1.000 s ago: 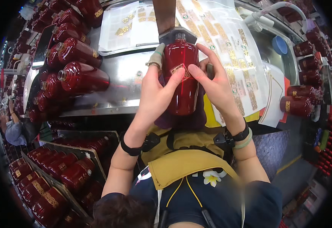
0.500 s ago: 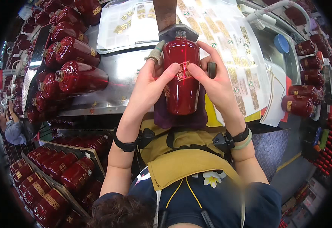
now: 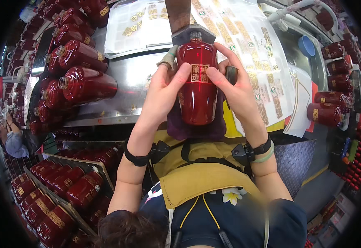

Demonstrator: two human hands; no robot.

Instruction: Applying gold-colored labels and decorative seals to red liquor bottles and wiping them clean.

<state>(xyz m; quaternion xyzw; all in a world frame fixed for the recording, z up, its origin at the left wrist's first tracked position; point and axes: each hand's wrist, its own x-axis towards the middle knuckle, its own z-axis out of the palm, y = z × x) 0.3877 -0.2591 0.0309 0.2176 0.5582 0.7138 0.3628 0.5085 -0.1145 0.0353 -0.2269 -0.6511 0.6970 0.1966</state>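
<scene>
A glossy dark-red glass bottle (image 3: 197,103) lies on a purple cloth pad (image 3: 175,129), its clear threaded neck pointing away from me against a dark metal stop (image 3: 181,36). A square gold label (image 3: 199,73) sits level on its upper side, and a thin red light line crosses there. My left hand (image 3: 164,89) grips the bottle's left side, thumb at the label's left edge, with fingertip covers on some fingers. From the right, my right hand (image 3: 235,84) holds it, thumb at the label's right edge and a dark band on one finger. Fingers under the bottle are partly hidden.
Several red bottles (image 3: 88,82) lie at the left of the metal bench (image 3: 126,82). A white tray (image 3: 118,39) of gold labels is beyond it. Label sheets (image 3: 246,62) cover the right side. A blue bowl (image 3: 306,46) sits farther right. Crated bottles (image 3: 81,190) stand lower left.
The gold label was tilted and is now level on the bottle. My thumbs have moved slightly outward and up, showing more of it. The bottle has stayed nearly in place.
</scene>
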